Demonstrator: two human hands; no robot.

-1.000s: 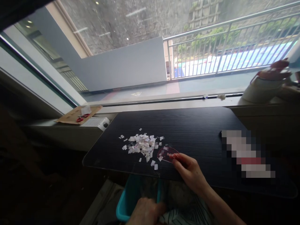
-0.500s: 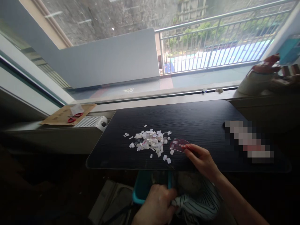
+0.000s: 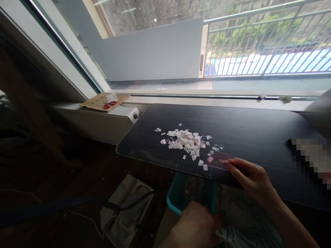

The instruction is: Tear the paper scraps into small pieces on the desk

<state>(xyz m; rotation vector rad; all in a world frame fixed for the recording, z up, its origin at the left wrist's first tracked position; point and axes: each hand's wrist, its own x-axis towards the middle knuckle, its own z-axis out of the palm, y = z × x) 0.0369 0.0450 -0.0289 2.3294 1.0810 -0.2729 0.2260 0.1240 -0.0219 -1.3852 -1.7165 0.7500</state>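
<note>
My right hand pinches a thin, half-round piece of translucent pink plastic, held low over the dark table's front part. Small white scraps of paper lie in a heap to its left. A few clear and white bits sit around the plastic's left and upper edge. Below the table's front edge, my left hand is closed at the near rim of a teal plastic bin; its fingertips are hidden and somewhat blurred.
The dark table stands against a window sill. Red-handled scissors lie on a brown paper envelope beside a white radiator. A pale box is on the floor at lower left. A pixelated object lies at right.
The view has swung right-to-left, so the scene sits further right in the picture. My right hand has drawn the pink plastic toward the table's front edge, away from some clear bits.
</note>
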